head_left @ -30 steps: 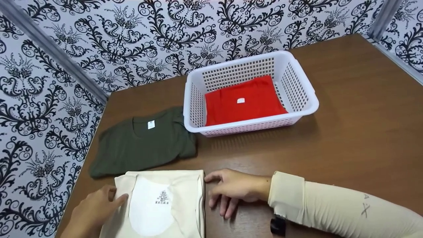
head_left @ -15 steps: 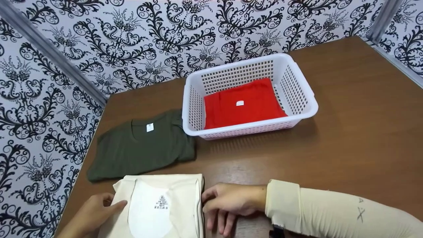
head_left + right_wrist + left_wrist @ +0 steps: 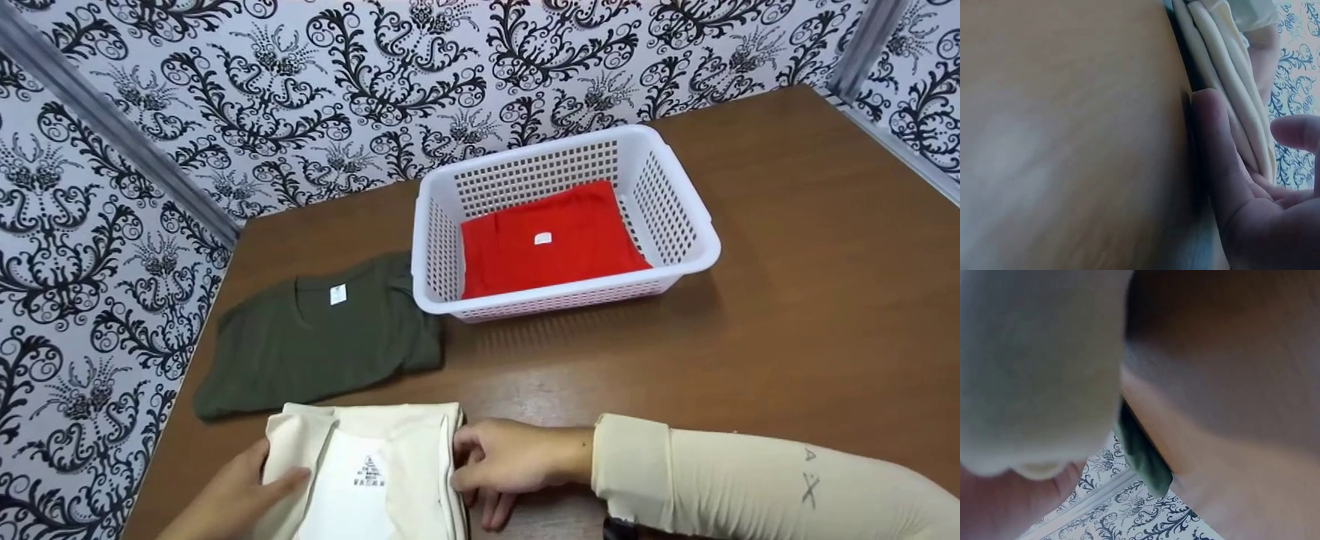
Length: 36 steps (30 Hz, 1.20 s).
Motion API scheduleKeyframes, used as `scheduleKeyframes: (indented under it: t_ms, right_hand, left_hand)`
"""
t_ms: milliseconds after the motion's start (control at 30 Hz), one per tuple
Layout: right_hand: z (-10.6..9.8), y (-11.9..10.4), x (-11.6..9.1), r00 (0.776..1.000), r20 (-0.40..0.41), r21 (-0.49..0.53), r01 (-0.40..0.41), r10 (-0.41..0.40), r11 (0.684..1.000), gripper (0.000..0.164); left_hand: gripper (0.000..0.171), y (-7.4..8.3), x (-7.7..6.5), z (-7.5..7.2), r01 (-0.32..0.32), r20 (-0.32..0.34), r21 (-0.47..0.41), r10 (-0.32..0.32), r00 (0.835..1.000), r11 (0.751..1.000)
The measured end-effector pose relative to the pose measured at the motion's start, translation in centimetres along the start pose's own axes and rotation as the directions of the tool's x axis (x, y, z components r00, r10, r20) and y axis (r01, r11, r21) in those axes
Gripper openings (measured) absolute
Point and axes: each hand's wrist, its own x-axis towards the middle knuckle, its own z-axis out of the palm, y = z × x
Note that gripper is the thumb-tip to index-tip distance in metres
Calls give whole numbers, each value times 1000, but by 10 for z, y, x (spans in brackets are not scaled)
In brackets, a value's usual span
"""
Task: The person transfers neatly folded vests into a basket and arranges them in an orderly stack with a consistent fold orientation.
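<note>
A folded cream T-shirt, with a white inner panel and dark neck print, lies at the table's near edge. My left hand holds its left side, thumb on top and fingers at the outer edge. At the opposite side, my right hand touches the layered edge with its fingers. In the right wrist view, the thumb stands apart from the stacked cream layers. Cream cloth fills much of the left wrist view and hides most of the left fingers.
A folded dark green T-shirt lies just beyond the cream one. Behind it to the right, a white plastic basket contains a folded red T-shirt. Patterned walls border the brown table at the back and sides.
My left hand has moved right, shifting the cream T-shirt's left side inward and raising its fold. My right hand has come closer against the right edge. The view has tilted slightly.
</note>
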Motion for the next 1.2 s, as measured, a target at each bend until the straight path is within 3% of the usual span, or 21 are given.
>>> scheduleKeyframes:
  t_ms: [133,233,300,400,467,500,600,733,833,967,1100,1200]
  right_hand:
    - [9,2,5,999,26,98,-31,29,995,24]
    - [15,4,6,998,26,134,-63,60,989,29]
    - [19,5,7,996,23,122,-86,84,989,27]
    - [23,5,8,994,18,83,-105,103,991,25]
    - [24,6,9,995,2,68,-96,96,993,26]
    - [25,6,10,997,-12,64,-81,82,995,25]
    - [28,8,12,995,-92,70,-30,37,997,20]
    - [28,10,12,985,-173,76,27,-14,997,23]
    - [21,11,7,981,-193,56,46,-35,997,24]
    - [7,10,-2,977,-200,-41,71,-78,997,23]
    - [-6,7,-9,974,-197,-184,73,-110,980,23]
    - [-12,5,-12,974,-196,-257,60,-113,964,24]
  left_hand:
    - [57,-1,-3,3,-9,39,-56,11,999,998]
    - [58,-5,-5,4,-20,165,-227,59,984,974]
    - [56,-7,-7,3,-2,287,-378,119,951,926]
    - [48,-8,-7,1,50,428,-531,217,877,846]
    - [43,-9,-6,-1,72,475,-570,257,842,818]
    - [42,-9,-5,-2,75,483,-574,262,836,816]
    - [42,-10,-5,-4,97,479,-558,225,848,824]
    - [49,-11,-7,-2,116,441,-512,144,886,851]
    - [53,-12,-7,0,122,414,-482,103,904,867]
    - [52,-11,-5,2,101,383,-410,71,921,906]
    - [49,-7,-3,4,65,345,-267,33,938,961]
    - [48,-4,-3,6,64,317,-189,0,948,980]
